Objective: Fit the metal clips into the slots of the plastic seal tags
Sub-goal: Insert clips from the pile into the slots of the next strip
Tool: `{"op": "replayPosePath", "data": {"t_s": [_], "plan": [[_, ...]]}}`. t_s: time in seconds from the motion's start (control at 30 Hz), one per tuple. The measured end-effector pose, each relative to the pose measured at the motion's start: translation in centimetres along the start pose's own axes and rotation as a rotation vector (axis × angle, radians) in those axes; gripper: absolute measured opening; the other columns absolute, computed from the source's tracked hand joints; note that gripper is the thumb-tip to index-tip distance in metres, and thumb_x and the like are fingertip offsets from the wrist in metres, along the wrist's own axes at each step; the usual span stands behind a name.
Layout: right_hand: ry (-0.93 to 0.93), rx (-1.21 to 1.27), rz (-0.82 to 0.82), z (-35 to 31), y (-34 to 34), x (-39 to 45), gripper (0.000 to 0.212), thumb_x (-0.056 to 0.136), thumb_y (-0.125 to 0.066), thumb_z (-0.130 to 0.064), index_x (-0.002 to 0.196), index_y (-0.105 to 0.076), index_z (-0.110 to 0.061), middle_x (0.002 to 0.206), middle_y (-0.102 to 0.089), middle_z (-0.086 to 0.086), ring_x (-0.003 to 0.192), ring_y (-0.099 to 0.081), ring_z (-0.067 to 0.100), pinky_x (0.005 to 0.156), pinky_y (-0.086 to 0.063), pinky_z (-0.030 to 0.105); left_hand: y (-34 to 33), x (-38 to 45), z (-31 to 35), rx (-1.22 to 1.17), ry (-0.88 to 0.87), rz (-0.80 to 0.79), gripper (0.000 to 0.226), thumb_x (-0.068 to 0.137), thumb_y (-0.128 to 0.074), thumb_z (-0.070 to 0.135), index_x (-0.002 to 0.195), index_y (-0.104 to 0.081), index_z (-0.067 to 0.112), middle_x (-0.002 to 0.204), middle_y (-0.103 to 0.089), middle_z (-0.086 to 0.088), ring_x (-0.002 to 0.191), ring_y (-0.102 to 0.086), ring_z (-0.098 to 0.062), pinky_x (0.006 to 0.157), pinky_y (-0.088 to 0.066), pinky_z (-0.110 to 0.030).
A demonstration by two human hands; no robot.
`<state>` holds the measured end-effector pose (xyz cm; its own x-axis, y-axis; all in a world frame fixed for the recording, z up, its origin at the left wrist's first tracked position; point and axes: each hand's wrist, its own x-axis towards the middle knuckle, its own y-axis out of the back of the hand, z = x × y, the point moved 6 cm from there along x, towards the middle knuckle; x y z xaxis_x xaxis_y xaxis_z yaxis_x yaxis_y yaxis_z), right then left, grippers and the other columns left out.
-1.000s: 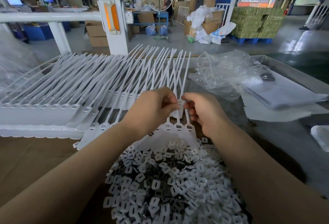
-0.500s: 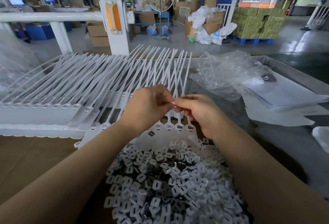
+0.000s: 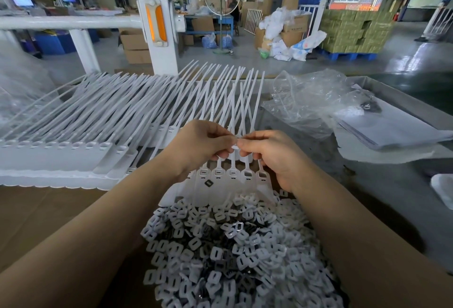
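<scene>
Since a moment ago, your left hand and right hand have stayed mid-frame, fingertips together, pinching one small white clip. Beneath them lie flat, smooth plastic seal tags.

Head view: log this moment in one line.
left hand + right hand: pinching small white clip | above white plastic seal tags | not seated

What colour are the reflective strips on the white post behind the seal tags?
Orange strips on the post, head view.
</scene>
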<state>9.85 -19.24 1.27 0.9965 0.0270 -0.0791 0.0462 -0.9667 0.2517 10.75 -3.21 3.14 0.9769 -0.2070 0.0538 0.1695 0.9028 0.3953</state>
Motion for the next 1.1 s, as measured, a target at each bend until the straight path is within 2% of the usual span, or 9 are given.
{"op": "replayPosePath", "data": {"t_s": [0.1,0.2,0.3,0.43,0.63,0.87,0.97,1.03,1.1], "plan": [[-0.016,0.008,-0.025,0.1,-0.1,0.0,0.004,0.089,-0.071,-0.022,0.089,-0.074,-0.020,0.069,-0.071,-0.007,0.060,-0.055,0.002,0.057,-0.042,0.020,-0.2,-0.2,0.0,-0.007,0.024,-0.031,0.008,0.091,-0.069,0.018,0.088,-0.073,0.011,0.082,-0.074,-0.014,0.070,-0.065,-0.018,0.068,-0.054,-0.032],[-0.043,0.060,0.038,0.3,0.2,0.3,0.007,0.089,-0.068,-0.022,0.088,-0.073,-0.017,0.068,-0.071,-0.005,0.063,-0.054,0.006,0.066,-0.038,0.027,-0.7,-0.4,-0.1,0.023,0.048,-0.045,0.015,0.093,-0.065,0.017,0.087,-0.072,0.005,0.076,-0.071,-0.016,0.064,-0.060,-0.015,0.064,-0.049,-0.030],[-0.112,0.158,0.158,0.9,0.8,0.6,0.011,0.091,-0.064,-0.022,0.093,-0.070,-0.013,0.071,-0.069,-0.001,0.063,-0.047,0.014,0.061,-0.039,0.030,-1.7,-0.7,-0.3,0.113,0.080,-0.069,0.021,0.094,-0.065,0.021,0.088,-0.071,0.002,0.066,-0.060,-0.006,0.059,-0.049,-0.014,0.056,-0.041,-0.025],[-0.129,0.194,0.187,1.3,1.0,0.8,0.011,0.092,-0.062,-0.020,0.094,-0.068,-0.011,0.071,-0.068,0.000,0.057,-0.044,0.014,0.053,-0.037,0.029,-3.3,-0.9,-0.3,0.281,0.051,-0.086,0.021,0.093,-0.065,0.028,0.084,-0.074,0.011,0.063,-0.055,-0.007,0.046,-0.041,-0.012,0.043,-0.034,-0.018],[-0.134,0.177,0.195,1.4,0.9,0.9,0.010,0.094,-0.062,-0.023,0.092,-0.067,-0.014,0.070,-0.068,-0.001,0.059,-0.045,0.015,0.055,-0.037,0.031,-3.9,-0.8,-0.6,0.414,0.039,-0.063,0.024,0.091,-0.066,0.032,0.083,-0.074,0.011,0.073,-0.070,-0.012,0.057,-0.053,-0.017,0.057,-0.044,-0.028],[-0.113,0.170,0.183,1.4,0.7,0.9,0.011,0.094,-0.062,-0.024,0.095,-0.067,-0.015,0.069,-0.068,-0.002,0.062,-0.048,0.014,0.059,-0.039,0.031,-4.3,-1.0,-0.1,0.539,0.045,-0.047,0.020,0.090,-0.064,0.032,0.081,-0.075,0.018,0.070,-0.070,-0.001,0.057,-0.059,-0.013,0.052,-0.042,-0.023],[-0.107,0.166,0.177,1.3,0.7,0.8,0.010,0.095,-0.061,-0.024,0.095,-0.066,-0.015,0.069,-0.068,-0.003,0.061,-0.048,0.013,0.058,-0.040,0.030,-4.2,-1.1,0.2,0.554,0.050,-0.051,0.016,0.088,-0.067,0.035,0.084,-0.074,0.022,0.073,-0.069,0.007,0.069,-0.064,-0.011,0.061,-0.048,-0.026],[-0.103,0.164,0.172,1.2,0.6,0.8,0.010,0.096,-0.060,-0.024,0.095,-0.066,-0.015,0.071,-0.068,-0.002,0.062,-0.048,0.013,0.059,-0.039,0.030,-4.1,-1.0,0.0,0.584,0.079,-0.043,0.014,0.085,-0.070,0.040,0.083,-0.072,0.025,0.079,-0.069,0.010,0.081,-0.064,-0.013,0.083,-0.049,-0.033],[-0.095,0.158,0.168,1.2,0.6,0.8,0.010,0.096,-0.059,-0.023,0.095,-0.065,-0.016,0.071,-0.067,-0.002,0.063,-0.047,0.014,0.060,-0.039,0.030,-3.9,-1.0,-0.4,0.561,0.125,-0.039,0.016,0.080,-0.074,0.041,0.079,-0.069,0.026,0.083,-0.069,0.009,0.092,-0.062,-0.017,0.101,-0.041,-0.044]]}}
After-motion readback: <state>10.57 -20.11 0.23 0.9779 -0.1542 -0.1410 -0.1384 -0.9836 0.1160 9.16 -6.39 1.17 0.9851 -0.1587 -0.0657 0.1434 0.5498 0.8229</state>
